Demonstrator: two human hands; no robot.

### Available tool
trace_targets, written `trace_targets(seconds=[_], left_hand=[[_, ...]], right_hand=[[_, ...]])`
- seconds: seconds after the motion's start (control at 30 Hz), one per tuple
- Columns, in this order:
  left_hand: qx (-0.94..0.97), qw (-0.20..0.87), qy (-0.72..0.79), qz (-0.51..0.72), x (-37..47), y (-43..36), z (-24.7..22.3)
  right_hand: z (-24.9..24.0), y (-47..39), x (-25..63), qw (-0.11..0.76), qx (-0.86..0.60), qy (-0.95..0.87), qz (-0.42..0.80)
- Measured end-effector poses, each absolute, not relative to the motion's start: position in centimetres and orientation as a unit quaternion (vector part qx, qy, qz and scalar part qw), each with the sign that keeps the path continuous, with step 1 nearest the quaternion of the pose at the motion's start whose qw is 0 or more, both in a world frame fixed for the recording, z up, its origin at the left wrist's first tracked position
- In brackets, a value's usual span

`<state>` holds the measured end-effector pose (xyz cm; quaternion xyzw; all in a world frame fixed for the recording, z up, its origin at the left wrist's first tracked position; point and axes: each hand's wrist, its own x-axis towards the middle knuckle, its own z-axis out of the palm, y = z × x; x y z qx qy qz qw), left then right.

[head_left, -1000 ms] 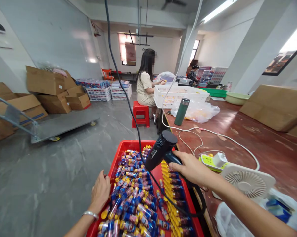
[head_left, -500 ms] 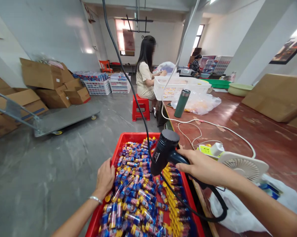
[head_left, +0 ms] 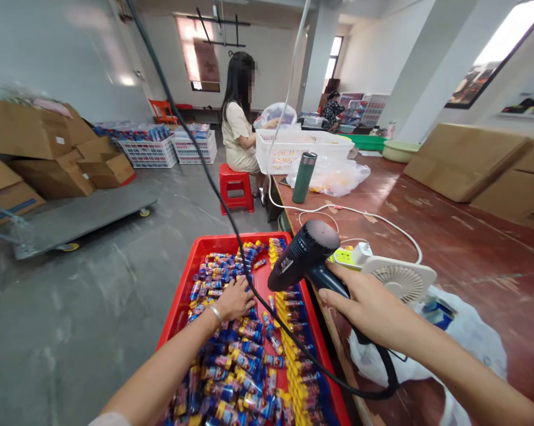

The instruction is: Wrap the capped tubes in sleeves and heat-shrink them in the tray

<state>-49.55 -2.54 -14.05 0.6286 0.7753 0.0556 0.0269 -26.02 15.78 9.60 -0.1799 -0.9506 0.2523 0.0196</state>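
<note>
My right hand (head_left: 359,296) is closed round the handle of a black heat gun (head_left: 304,254), whose barrel points down and left over the red tray (head_left: 182,290). Small blue bottles with yellow caps (head_left: 244,361) lie jumbled across the tray's left and middle. Along its right side, more bottles stand in neat rows with yellow caps lined up (head_left: 293,355). My left hand (head_left: 236,299) rests on the loose bottles in the upper middle, fingers bent and partly spread; I see nothing gripped in it. A black cord crosses in front of the tray.
On the red-brown table (head_left: 471,278) are a green flask (head_left: 304,177), a small fan (head_left: 400,281), a power strip (head_left: 344,256), a white basket (head_left: 302,148) and plastic bags. A person sits on a red stool (head_left: 235,189) beyond. A trolley (head_left: 84,222) and cartons (head_left: 27,127) stand left.
My left hand has moved from the tray's left rim inward onto the bottles. Red tray floor now shows near the top middle. The camera view has shifted right, and the heat gun is tilted more.
</note>
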Motion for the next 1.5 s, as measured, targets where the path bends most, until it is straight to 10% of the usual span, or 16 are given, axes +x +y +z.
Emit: trace_targets(seconds=[1.1, 1.5], left_hand=[[0.481, 0.015, 0.859, 0.176, -46.3, -16.4, -10.4], [0.524, -0.037, 0.846, 0.089, -56.7, -2.4, -9.8]], right_hand=[[8.8, 16.3, -31.9, -0.066, -0.102, -0.954, 0.273], [9.5, 17.5, -31.7, 0.036, -0.182, -0.947, 0.263]])
